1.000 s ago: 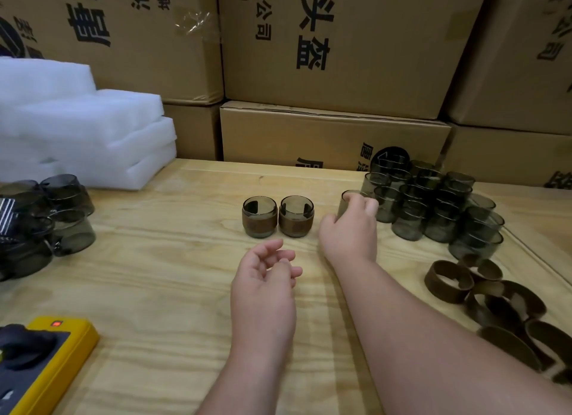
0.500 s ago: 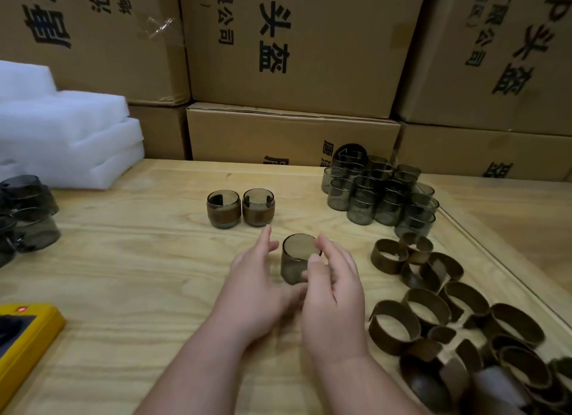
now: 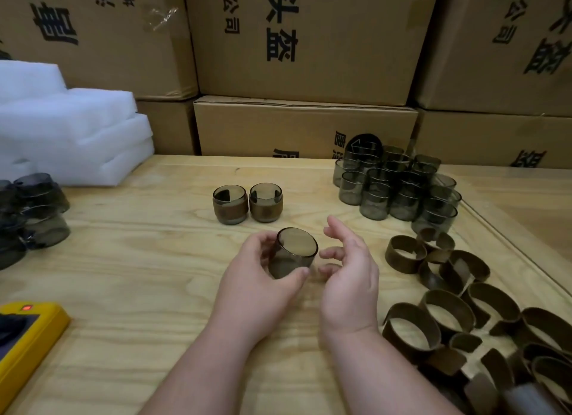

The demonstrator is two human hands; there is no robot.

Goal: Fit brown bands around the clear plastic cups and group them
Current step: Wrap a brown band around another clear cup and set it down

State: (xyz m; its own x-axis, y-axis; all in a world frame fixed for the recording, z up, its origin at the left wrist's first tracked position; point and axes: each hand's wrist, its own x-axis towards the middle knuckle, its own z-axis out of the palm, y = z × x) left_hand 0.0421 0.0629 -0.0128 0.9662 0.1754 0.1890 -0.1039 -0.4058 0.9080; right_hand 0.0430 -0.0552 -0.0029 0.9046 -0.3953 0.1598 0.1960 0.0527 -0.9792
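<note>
The bare smoky cup (image 3: pixel 292 253) has passed from the right hand (image 3: pixel 348 278) to the left hand (image 3: pixel 257 278), whose fingers (image 3: pixel 301 272) now grip it tilted above the table (image 3: pixel 130 259) — the right has let go, fingers loose, free to fetch a brown band (image 3: pixel 405 253).

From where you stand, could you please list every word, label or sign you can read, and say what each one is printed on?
"头盔": on the middle cardboard box, large black characters.
"限公司": same box, smaller column, top cut off.
"盔": on the right-hand box, beneath cut-off characters.
Left box: large black characters, cropped and not readable.
Lower box: print along its bottom edge hidden by the table.
An arrow mark shows behind the plain cups.
The yellow device shows no readable text.
</note>
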